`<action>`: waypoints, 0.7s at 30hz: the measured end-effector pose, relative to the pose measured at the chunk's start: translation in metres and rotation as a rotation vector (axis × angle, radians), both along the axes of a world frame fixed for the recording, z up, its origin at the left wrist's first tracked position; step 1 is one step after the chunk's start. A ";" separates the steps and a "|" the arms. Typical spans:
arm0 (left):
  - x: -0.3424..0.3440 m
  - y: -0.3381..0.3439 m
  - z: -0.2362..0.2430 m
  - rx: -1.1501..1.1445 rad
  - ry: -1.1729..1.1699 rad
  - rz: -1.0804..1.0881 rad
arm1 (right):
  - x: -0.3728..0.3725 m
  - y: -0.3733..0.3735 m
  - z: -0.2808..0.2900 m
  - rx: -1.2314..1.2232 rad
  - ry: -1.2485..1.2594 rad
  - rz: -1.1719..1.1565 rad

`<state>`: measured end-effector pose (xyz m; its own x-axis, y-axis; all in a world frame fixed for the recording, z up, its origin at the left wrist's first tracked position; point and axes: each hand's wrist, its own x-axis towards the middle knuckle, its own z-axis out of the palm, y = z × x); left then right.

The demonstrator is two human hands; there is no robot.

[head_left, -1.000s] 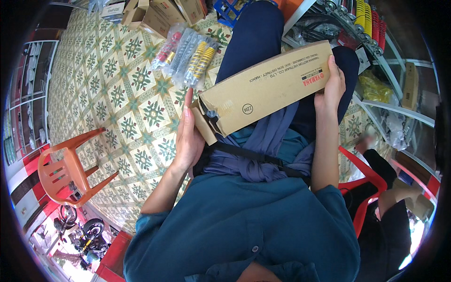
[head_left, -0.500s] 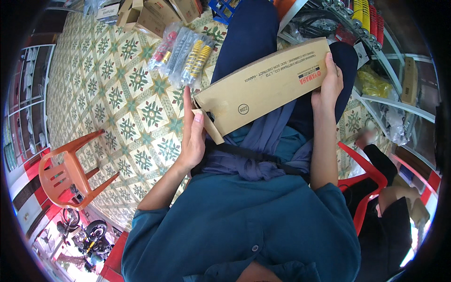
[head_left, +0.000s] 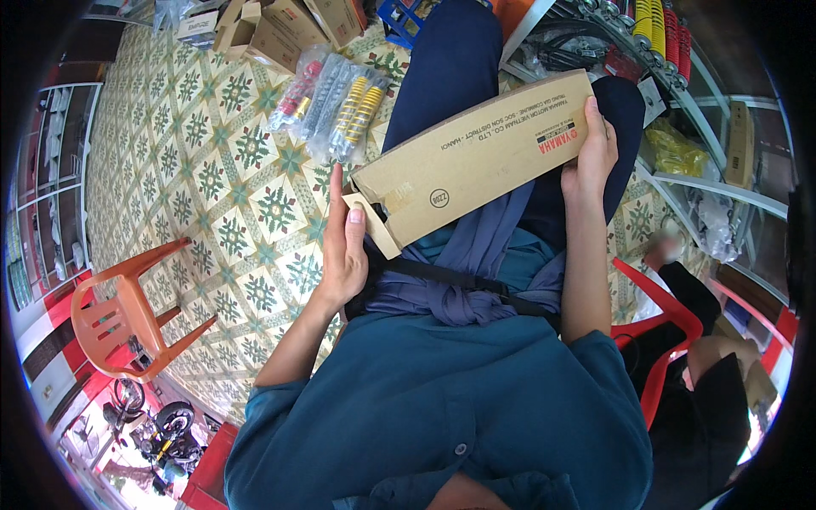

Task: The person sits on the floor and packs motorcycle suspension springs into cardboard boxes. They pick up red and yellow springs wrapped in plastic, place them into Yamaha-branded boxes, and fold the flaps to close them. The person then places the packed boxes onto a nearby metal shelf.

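A long brown cardboard box lies tilted across my lap, its left end lower and its right end higher. My right hand grips the right end, thumb on top. At the other end, my left hand holds the end flap, thumb lying on it and index finger stretched straight along the outside. Between flap and box a dark gap shows; what is inside cannot be made out. Beyond my left hand, shock absorbers in clear plastic lie on the floor: a yellow pair, a grey one and a red one.
Open cardboard boxes and a blue crate stand at the far side. An orange plastic chair is at the left. A metal rack with springs and bagged parts stands right. A person sits near a red chair.
The end flap and my left thumb have shifted slightly left, and the flap stands a little more upright. My right hand and the box have barely moved.
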<state>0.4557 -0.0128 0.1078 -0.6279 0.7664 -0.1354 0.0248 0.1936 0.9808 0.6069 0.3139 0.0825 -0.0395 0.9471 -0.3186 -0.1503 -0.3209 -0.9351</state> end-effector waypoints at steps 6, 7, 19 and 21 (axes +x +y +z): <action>-0.004 -0.003 -0.002 -0.020 0.036 0.007 | 0.000 0.000 -0.001 0.011 0.001 -0.005; -0.004 -0.004 -0.001 -0.024 0.041 0.009 | 0.001 0.000 -0.002 0.014 0.003 -0.002; -0.003 -0.002 0.000 -0.059 0.069 0.045 | 0.002 -0.001 -0.002 0.012 -0.004 0.005; 0.001 0.001 0.003 -0.054 0.033 0.059 | 0.002 0.000 -0.003 0.017 0.003 0.006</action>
<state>0.4563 -0.0116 0.1109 -0.6768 0.7199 -0.1538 0.0442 0.2482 0.9677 0.6085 0.3135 0.0799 -0.0457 0.9520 -0.3026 -0.1514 -0.3060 -0.9399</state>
